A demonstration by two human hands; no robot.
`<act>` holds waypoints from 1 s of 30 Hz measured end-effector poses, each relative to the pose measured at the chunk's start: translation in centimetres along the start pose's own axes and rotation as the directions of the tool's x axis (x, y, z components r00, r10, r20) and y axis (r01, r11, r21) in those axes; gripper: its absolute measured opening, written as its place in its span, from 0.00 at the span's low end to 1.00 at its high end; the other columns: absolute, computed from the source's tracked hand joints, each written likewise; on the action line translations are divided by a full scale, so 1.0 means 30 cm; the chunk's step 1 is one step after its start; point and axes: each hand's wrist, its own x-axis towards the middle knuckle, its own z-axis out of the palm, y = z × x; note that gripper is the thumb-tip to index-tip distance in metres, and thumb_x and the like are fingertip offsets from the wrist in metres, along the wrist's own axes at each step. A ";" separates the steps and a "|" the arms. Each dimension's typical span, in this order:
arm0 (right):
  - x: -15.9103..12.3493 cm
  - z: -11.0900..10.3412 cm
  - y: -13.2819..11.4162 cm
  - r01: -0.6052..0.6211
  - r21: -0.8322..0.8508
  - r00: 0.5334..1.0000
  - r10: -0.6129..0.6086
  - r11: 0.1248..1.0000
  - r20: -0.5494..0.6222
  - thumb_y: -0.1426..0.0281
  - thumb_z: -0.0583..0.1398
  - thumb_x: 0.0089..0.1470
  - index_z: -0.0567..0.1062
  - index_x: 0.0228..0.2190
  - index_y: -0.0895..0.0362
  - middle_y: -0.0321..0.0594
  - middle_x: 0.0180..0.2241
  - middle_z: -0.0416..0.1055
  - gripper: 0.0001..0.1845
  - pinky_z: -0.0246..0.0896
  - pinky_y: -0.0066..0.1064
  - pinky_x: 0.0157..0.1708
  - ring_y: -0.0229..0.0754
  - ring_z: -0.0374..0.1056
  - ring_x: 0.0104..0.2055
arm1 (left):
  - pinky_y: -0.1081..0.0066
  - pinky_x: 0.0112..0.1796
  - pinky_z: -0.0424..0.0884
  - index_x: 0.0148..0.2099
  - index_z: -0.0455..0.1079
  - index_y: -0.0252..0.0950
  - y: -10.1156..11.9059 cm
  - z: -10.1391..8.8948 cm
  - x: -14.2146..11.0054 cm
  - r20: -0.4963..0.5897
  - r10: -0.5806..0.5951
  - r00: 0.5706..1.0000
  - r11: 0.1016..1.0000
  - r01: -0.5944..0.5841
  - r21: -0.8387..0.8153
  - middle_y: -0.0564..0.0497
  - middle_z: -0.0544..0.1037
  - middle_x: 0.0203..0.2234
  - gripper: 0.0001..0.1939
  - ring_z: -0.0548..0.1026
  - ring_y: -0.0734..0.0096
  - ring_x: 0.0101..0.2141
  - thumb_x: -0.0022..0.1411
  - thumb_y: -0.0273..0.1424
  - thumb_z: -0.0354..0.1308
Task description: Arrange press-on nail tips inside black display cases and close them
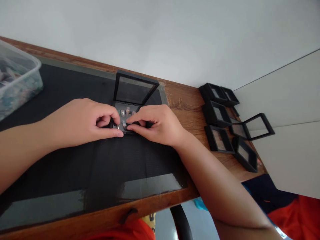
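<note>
A black display box (130,132) lies on the dark mat, its clear-windowed lid (136,89) standing open at the back. On its grey inner surface sit several small decorated false nails (122,113), one bearing a pale cross. My left hand (83,121) grips the box's front left corner, index finger curled inside and thumb along the front edge. From the right, the thumb and index finger of my right hand (157,125) close at a small shiny false nail (124,125). My fingers partly cover the box and its contents.
A clear plastic tub (25,75) with packed small items stands at the far left. Several black display boxes (218,113) are grouped on the wooden tabletop (185,106) at right, one with its lid raised (258,126). A white wall rises behind the table.
</note>
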 end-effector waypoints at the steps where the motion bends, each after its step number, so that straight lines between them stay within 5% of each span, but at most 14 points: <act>1: 0.001 0.005 -0.002 -0.006 0.004 1.000 0.006 1.000 0.010 0.71 0.69 0.67 0.87 0.42 0.57 0.36 0.33 0.82 0.05 0.61 0.27 0.35 0.34 0.72 0.31 | 0.66 0.27 0.59 0.39 0.80 0.50 0.001 -0.001 -0.001 0.004 -0.003 1.000 1.000 0.003 0.001 0.58 0.70 0.18 0.24 0.67 0.71 0.20 0.58 0.63 0.61; 16: 0.004 0.009 -0.025 -0.050 -0.032 0.995 0.052 0.998 0.088 0.73 0.64 0.71 0.86 0.43 0.57 0.39 0.37 0.85 0.09 0.64 0.29 0.39 0.38 0.76 0.36 | 0.65 0.26 0.60 0.37 0.79 0.48 0.022 -0.012 -0.003 -0.025 -0.104 0.994 0.992 0.102 -0.068 0.56 0.75 0.18 0.23 0.70 0.68 0.20 0.60 0.60 0.56; 30: -0.002 0.008 -0.033 -0.037 0.020 0.993 0.035 0.999 0.114 0.72 0.64 0.70 0.86 0.42 0.57 0.40 0.38 0.87 0.08 0.66 0.29 0.40 0.39 0.79 0.37 | 0.67 0.23 0.60 0.34 0.78 0.48 0.000 -0.042 -0.014 0.009 -0.021 1.000 0.999 0.022 -0.035 0.58 0.71 0.16 0.19 0.67 0.72 0.19 0.60 0.56 0.59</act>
